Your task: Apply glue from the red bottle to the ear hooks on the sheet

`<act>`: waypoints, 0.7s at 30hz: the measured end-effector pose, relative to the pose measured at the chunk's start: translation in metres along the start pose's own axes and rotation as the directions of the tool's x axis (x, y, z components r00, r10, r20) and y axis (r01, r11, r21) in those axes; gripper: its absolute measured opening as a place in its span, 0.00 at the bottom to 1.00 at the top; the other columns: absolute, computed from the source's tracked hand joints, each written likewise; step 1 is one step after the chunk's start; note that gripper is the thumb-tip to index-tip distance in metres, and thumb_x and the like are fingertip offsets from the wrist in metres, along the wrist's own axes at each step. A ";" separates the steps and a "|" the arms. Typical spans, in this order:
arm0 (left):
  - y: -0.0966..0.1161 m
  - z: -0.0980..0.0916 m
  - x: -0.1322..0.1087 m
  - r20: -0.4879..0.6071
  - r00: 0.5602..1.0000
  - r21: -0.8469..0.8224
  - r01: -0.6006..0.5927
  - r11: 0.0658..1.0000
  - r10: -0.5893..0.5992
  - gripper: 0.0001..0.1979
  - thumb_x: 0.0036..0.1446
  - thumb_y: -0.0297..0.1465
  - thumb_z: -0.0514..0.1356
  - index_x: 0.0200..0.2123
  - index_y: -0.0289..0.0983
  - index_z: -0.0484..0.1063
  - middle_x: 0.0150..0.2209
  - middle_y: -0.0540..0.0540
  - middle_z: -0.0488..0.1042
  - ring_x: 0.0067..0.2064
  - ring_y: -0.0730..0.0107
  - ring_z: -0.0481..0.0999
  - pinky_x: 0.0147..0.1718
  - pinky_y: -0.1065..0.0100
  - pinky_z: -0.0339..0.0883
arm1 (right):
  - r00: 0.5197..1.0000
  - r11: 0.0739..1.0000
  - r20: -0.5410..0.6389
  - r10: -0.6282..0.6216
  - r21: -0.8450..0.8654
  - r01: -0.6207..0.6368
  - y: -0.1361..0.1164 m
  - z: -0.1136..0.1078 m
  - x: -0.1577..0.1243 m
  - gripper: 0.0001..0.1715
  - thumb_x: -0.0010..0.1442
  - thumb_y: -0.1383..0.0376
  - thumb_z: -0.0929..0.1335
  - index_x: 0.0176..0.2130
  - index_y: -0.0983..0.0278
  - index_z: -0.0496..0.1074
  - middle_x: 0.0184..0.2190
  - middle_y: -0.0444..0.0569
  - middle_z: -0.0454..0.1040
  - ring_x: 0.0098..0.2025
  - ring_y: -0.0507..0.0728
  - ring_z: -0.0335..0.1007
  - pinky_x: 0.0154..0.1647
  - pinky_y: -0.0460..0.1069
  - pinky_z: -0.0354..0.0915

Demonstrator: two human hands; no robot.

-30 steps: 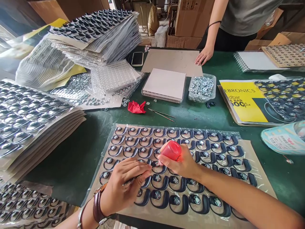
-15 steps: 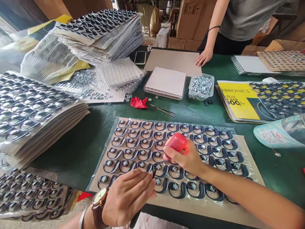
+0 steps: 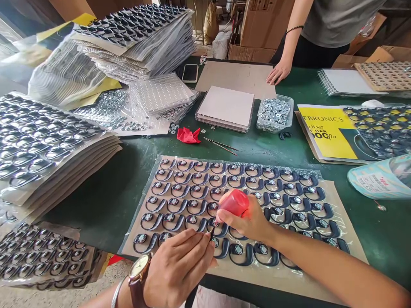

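A cardboard sheet covered in clear film lies in front of me, carrying several rows of dark hook-shaped parts with round silvery centres. My right hand is closed around a small red bottle, its tip down at a part in the lower rows. My left hand, with a watch on the wrist, pinches a thin dark tool whose point touches the same spot beside the bottle's tip.
Stacks of filled sheets rise at left and back left. A tub of silvery washers, white cards, a red scrap, tweezers and a phone lie beyond. Another person's hand rests on far cardboard.
My left hand has drawn back toward the near edge and turned, with the thin tool now pointing up at the bottle's tip. The red bottle stays over the lower rows.
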State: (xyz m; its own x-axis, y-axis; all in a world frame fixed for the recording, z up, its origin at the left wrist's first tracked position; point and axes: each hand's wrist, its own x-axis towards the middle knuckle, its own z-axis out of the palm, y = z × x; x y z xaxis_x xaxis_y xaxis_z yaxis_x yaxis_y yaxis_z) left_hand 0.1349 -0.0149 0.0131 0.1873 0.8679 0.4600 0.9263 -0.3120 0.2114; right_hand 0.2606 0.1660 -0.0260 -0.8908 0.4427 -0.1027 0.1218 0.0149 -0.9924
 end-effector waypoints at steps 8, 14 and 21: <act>-0.001 -0.002 0.001 0.026 1.000 0.007 -0.018 1.000 0.018 0.10 0.65 0.26 0.55 0.43 0.27 0.76 0.39 0.40 0.81 0.40 0.61 0.82 0.46 0.63 0.77 | 0.992 0.988 -0.087 -0.088 -0.132 0.076 0.001 -0.002 -0.002 0.14 0.61 0.54 0.70 0.35 0.62 0.73 0.23 0.45 0.76 0.25 0.53 0.71 0.28 0.47 0.68; 0.000 -0.002 0.001 0.019 1.000 -0.006 0.013 1.000 -0.013 0.11 0.66 0.26 0.54 0.42 0.28 0.76 0.39 0.41 0.81 0.40 0.63 0.82 0.45 0.64 0.78 | 0.991 0.982 -0.087 -0.100 -0.167 0.085 -0.001 -0.003 -0.001 0.14 0.62 0.54 0.70 0.31 0.62 0.72 0.23 0.45 0.75 0.25 0.54 0.71 0.29 0.47 0.69; -0.001 -0.004 0.006 -0.002 0.999 -0.034 0.039 0.999 -0.039 0.11 0.66 0.26 0.53 0.42 0.29 0.76 0.39 0.43 0.82 0.39 0.64 0.83 0.46 0.66 0.77 | 0.986 0.984 -0.129 -0.108 -0.154 0.087 -0.003 -0.003 -0.003 0.16 0.62 0.53 0.69 0.31 0.62 0.72 0.23 0.45 0.74 0.24 0.53 0.70 0.27 0.47 0.67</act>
State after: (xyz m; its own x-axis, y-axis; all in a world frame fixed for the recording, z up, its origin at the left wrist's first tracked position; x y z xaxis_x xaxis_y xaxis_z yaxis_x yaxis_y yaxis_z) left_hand 0.1334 -0.0109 0.0193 0.1504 0.8788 0.4529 0.9214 -0.2907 0.2581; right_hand 0.2636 0.1673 -0.0222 -0.8345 0.5508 0.0144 0.1096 0.1915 -0.9753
